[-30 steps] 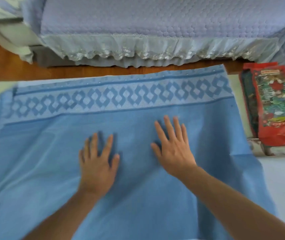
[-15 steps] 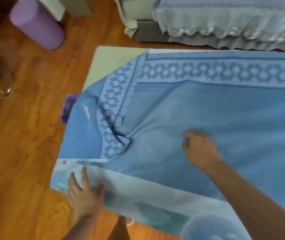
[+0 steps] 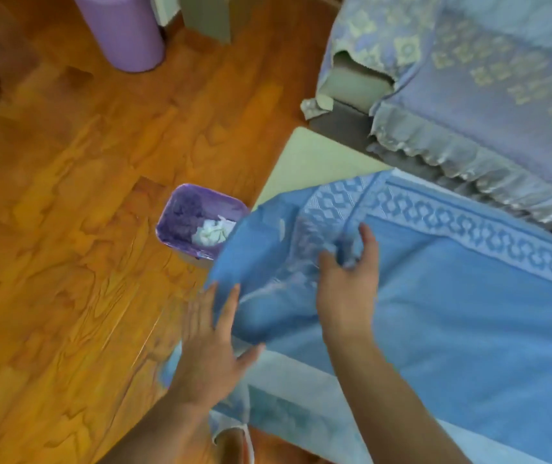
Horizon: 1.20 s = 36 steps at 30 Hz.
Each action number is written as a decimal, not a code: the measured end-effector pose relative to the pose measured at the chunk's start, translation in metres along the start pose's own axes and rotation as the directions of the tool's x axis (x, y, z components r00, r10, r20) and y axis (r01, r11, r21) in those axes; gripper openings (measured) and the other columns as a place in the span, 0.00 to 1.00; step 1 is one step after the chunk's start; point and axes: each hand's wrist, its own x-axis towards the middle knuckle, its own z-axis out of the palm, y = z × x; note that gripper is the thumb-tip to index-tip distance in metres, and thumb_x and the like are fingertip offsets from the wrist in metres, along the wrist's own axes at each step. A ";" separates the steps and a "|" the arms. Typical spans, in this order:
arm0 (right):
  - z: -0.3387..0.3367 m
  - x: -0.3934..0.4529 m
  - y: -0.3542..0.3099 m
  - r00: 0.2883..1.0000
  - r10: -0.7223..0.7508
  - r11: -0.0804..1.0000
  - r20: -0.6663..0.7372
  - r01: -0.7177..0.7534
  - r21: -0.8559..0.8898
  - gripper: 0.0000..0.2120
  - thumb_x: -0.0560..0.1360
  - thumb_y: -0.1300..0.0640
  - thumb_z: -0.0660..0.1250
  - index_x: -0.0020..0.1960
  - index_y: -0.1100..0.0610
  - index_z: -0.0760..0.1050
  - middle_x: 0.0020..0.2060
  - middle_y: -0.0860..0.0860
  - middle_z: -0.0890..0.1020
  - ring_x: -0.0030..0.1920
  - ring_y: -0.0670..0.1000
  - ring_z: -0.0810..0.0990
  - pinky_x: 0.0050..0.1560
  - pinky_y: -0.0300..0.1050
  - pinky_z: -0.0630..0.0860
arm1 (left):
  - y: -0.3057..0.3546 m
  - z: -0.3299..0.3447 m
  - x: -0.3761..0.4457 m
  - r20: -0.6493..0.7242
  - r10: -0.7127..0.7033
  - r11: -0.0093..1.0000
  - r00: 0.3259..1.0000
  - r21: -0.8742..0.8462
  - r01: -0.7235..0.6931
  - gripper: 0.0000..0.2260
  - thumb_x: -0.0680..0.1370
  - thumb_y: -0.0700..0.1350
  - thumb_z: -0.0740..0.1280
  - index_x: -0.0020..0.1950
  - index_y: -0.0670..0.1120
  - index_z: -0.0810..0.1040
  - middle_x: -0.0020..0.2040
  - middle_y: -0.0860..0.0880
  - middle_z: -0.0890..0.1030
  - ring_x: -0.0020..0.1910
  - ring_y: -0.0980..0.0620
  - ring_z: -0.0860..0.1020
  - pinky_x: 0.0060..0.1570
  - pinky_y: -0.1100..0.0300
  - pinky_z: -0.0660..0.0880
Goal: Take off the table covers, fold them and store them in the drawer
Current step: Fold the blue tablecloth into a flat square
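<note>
Head view is showing my right hand (image 3: 348,289) pinching the bunched, diamond-patterned corner of the blue woven table cover (image 3: 469,313), which is lying across the right half of the frame. My left hand (image 3: 212,349) is reaching with fingers spread wide at the cover's left edge, low centre. Beyond it, a purple square bin (image 3: 181,226) is sitting on the orange wooden floor (image 3: 67,262).

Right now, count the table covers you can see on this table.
2. The blue cover lies on top, its patterned corner bunched in the right hand. A paler printed cover shows beneath it at the near edge, by the left hand. More may be hidden underneath.
</note>
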 end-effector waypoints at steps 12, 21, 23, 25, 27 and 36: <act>0.051 0.048 -0.006 0.714 0.196 0.805 0.673 0.275 -0.526 0.30 0.83 0.53 0.63 0.81 0.52 0.55 0.78 0.48 0.62 0.75 0.50 0.66 0.69 0.39 0.63 | -0.097 -0.142 0.197 -0.019 -0.650 0.639 0.760 -0.554 0.533 0.13 0.80 0.49 0.70 0.40 0.42 0.78 0.39 0.42 0.78 0.40 0.47 0.74 0.41 0.46 0.74; 0.049 0.087 0.102 0.852 0.296 0.527 0.432 0.232 -0.818 0.35 0.80 0.51 0.65 0.81 0.52 0.53 0.80 0.58 0.55 0.78 0.59 0.61 0.76 0.46 0.57 | -0.131 -0.135 0.291 0.006 -0.494 0.818 0.869 -0.335 0.468 0.15 0.81 0.51 0.70 0.46 0.38 0.80 0.46 0.39 0.82 0.47 0.41 0.80 0.47 0.51 0.73; 0.076 0.094 0.087 0.887 0.221 0.577 0.405 0.216 -0.788 0.33 0.80 0.53 0.66 0.80 0.55 0.56 0.79 0.58 0.56 0.77 0.58 0.61 0.75 0.45 0.57 | -0.143 -0.137 0.304 0.038 -0.423 0.837 0.905 -0.367 0.406 0.15 0.81 0.51 0.69 0.43 0.40 0.79 0.43 0.41 0.82 0.44 0.42 0.80 0.44 0.51 0.73; 0.107 0.110 0.059 0.925 0.103 0.589 0.366 0.240 -0.772 0.31 0.80 0.55 0.66 0.79 0.58 0.59 0.78 0.58 0.59 0.77 0.58 0.62 0.75 0.44 0.57 | -0.158 -0.139 0.315 0.065 -0.323 0.862 0.944 -0.392 0.322 0.15 0.82 0.51 0.68 0.42 0.42 0.79 0.40 0.44 0.83 0.43 0.43 0.81 0.42 0.50 0.74; 0.145 0.127 0.020 0.942 -0.002 0.605 0.336 0.269 -0.749 0.30 0.80 0.55 0.66 0.78 0.58 0.61 0.77 0.57 0.61 0.76 0.58 0.63 0.74 0.45 0.58 | -0.171 -0.139 0.318 0.148 -0.215 0.850 0.965 -0.459 0.259 0.12 0.82 0.52 0.67 0.45 0.45 0.81 0.39 0.52 0.84 0.41 0.49 0.82 0.40 0.52 0.77; 0.247 0.169 -0.045 0.981 -0.006 0.646 0.194 0.151 -0.748 0.26 0.82 0.51 0.62 0.78 0.55 0.62 0.75 0.56 0.65 0.72 0.59 0.68 0.73 0.52 0.64 | -0.190 -0.129 0.362 0.198 -0.250 0.680 0.948 -0.661 0.318 0.15 0.81 0.51 0.67 0.44 0.39 0.79 0.33 0.47 0.75 0.35 0.51 0.70 0.36 0.55 0.65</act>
